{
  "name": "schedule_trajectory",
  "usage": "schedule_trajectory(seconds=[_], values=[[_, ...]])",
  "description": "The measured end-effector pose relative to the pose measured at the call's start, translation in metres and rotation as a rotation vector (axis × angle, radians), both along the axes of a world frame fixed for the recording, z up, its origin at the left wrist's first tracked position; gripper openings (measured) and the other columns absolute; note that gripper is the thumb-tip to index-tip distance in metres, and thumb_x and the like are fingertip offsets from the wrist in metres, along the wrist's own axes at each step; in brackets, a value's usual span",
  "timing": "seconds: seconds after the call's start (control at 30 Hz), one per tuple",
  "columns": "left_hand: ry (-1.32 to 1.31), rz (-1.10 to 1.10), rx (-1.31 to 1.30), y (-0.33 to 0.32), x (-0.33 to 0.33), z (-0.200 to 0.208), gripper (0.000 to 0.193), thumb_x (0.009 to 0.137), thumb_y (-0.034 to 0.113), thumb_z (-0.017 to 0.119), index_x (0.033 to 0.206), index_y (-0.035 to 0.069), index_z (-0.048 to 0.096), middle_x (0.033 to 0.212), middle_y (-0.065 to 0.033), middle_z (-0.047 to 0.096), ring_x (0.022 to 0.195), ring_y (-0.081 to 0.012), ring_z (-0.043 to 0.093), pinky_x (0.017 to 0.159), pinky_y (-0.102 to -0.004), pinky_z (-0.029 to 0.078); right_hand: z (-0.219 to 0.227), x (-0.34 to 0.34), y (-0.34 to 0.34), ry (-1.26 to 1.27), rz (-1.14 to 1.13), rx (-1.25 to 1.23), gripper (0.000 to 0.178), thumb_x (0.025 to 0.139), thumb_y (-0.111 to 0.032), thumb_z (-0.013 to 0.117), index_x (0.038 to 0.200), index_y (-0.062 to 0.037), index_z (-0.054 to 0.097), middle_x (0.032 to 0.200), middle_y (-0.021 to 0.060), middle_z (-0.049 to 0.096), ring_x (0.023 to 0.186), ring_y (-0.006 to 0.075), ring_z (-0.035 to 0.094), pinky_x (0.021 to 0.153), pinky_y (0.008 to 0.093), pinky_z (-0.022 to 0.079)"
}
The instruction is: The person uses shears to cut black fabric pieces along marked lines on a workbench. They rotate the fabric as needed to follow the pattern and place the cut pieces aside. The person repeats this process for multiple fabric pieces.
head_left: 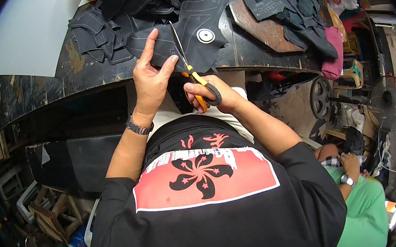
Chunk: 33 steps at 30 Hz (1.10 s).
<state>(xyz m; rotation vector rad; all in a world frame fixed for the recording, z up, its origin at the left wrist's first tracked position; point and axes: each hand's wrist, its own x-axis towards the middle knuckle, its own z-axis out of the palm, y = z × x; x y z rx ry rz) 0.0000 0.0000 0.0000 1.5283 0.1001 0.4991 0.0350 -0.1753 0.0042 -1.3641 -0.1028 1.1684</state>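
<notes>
1. Material of the black sheet (207, 56) looks thin and soft, so it is probably light and bends easily. It does not seem fragile, but it may slide a little on a smooth surface.

2. For a good hold, you can take the sheet near its edge, thumb above and fingers below, away from the blades. The scissors (190, 69) look stiff and rather light; their yellow-and-black handles are the safest place to grip.

3. The sheet lies just beyond your two hands, on the table (104, 76). If the parts at both sides of the blades are one piece, I cannot say.

4. Your left hand (150, 80) has thumb and index finger spread wide, over the sheet, with nothing seen between them. Its other fingers are hidden, and whether the fingertips press the sheet is not clear.

5. Your right hand (220, 92) is closed around the scissors' handles. The blades point away from you, just beside your left thumb.

6. Beyond your right hand, a white disc (205, 35) lies on the sheet. A heap of black pieces (145, 0) is farther beyond your left hand.
</notes>
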Motion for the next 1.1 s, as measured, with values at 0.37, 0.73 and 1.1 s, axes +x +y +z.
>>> schedule_trajectory(seconds=[0.37,0.73,1.1], values=[[-0.015,0.021,-0.047,0.001,-0.004,-0.002,0.067,0.084,-0.004,0.070,0.144,-0.001,0.042,0.114,-0.0093,0.065,0.097,-0.0085,0.060,0.086,-0.0235,0.050,-0.006,-0.012,0.003,-0.033,0.005,-0.009,0.042,0.085,-0.044,0.073,0.071,-0.0072,0.057,0.055,0.0002,0.051,0.041,0.0090,0.050,0.039,0.0231,0.038],[0.038,-0.077,-0.029,0.000,-0.007,0.000,0.063,0.087,-0.005,0.067,0.144,-0.004,0.040,0.138,-0.0120,0.052,0.113,-0.0112,0.055,0.098,-0.0254,0.046,-0.003,-0.009,0.004,-0.044,-0.018,-0.020,0.037,0.091,-0.034,0.068,0.072,-0.0070,0.053,0.055,0.0013,0.050,0.042,0.0099,0.049,0.038,0.0235,0.035],[0.009,0.019,-0.041,0.029,-0.001,0.014,0.039,0.085,-0.001,0.070,0.123,-0.001,0.064,0.112,-0.0053,0.062,0.103,-0.0107,0.058,0.093,-0.0223,0.046,0.001,0.003,-0.030,-0.059,0.228,-0.046,0.037,0.088,-0.039,0.070,0.088,-0.0034,0.060,0.070,0.0016,0.057,0.058,0.0098,0.057,0.055,0.0225,0.047]])
